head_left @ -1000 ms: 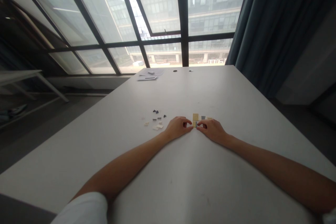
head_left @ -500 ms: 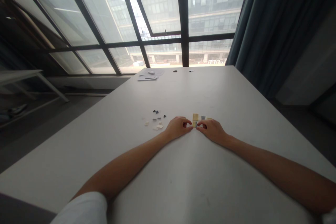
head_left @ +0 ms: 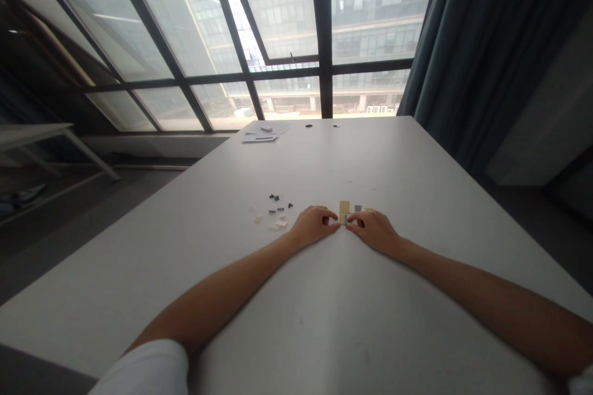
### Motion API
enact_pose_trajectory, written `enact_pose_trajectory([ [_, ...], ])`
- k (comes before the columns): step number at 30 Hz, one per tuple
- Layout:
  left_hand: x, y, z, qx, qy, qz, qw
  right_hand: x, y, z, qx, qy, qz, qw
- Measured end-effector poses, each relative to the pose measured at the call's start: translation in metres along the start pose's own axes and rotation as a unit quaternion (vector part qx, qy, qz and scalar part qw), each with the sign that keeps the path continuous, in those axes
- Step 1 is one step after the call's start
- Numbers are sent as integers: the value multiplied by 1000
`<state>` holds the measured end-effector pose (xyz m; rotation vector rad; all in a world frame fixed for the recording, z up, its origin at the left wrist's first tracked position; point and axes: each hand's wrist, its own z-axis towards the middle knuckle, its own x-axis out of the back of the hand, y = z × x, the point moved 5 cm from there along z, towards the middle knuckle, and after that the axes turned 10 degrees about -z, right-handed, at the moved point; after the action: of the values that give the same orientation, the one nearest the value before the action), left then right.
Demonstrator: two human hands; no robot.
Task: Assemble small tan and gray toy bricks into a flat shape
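A small yellow studded building plate lies flat on the white table between my hands. At its left edge, the thumb and curled fingers of my left hand grip the plate's near corner. My right hand pinches a small grey brick against the plate's near right part. The fingertips partly hide the brick, so whether it is pressed down fully cannot be seen. Just behind the right hand lies another grey piece, beside pale yellow pieces that the fingers partly cover.
Left of my left hand are scattered several black pieces, grey bars and cream flat pieces. Papers lie at the table's far left, with a dark round disc near the far edge. Windows and a blue curtain stand beyond.
Both hands keep almost the same place at the plate. The right fingertips shift very slightly on the grey brick; the loose pieces have not moved.
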<state>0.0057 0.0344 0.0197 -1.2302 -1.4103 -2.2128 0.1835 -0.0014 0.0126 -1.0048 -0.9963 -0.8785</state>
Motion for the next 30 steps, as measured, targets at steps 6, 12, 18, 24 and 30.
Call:
enact_pose_trajectory([
  [6,8,4,-4,-20,30,-21,999,1,-1,-3,3,11,20,1000],
  [12,15,0,-6,-23,99,-30,994,21,17,-4,-18,123,73,990],
  [18,6,-7,-1,33,73,71,994,29,59,10,-61,220,25,973],
  [24,3,-8,0,44,59,93,993,2,86,14,-175,100,-138,970],
  [30,3,-5,0,48,44,104,992,3,81,13,-155,66,-167,971],
])
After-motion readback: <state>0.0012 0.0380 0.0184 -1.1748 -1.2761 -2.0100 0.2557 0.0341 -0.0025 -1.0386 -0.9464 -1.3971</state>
